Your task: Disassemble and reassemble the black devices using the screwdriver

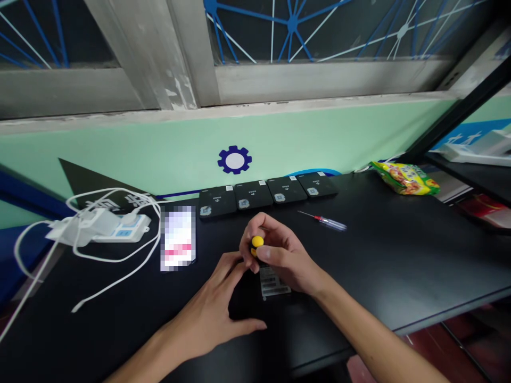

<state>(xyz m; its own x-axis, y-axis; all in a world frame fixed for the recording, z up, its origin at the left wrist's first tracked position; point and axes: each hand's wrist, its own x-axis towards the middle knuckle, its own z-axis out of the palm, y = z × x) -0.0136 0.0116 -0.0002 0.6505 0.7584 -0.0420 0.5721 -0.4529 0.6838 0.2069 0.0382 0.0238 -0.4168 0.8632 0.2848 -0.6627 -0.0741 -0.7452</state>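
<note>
A yellow-and-black screwdriver handle (257, 242) stands roughly upright between the thumb and fingers of my right hand (285, 252); its lower end is hidden. Beneath that hand lies a flat black device with a white printed label (275, 282). Its dark outline is hard to tell from the tabletop. My left hand (213, 306) rests at the device's left side, thumb stretched out and fingers apart, fingertips close to my right fingers. Behind my hands, several flat black devices (253, 195) lie in a row along the wall. To the right is a screwdriver with a clear handle (331, 223).
A phone with a blurred screen (178, 238) lies left of my hands. Farther left, white cables (120, 260) loop around a power strip (130, 230). A yellow-green snack bag (409, 178) is at the back right. The black table (399, 260) meets a green wall.
</note>
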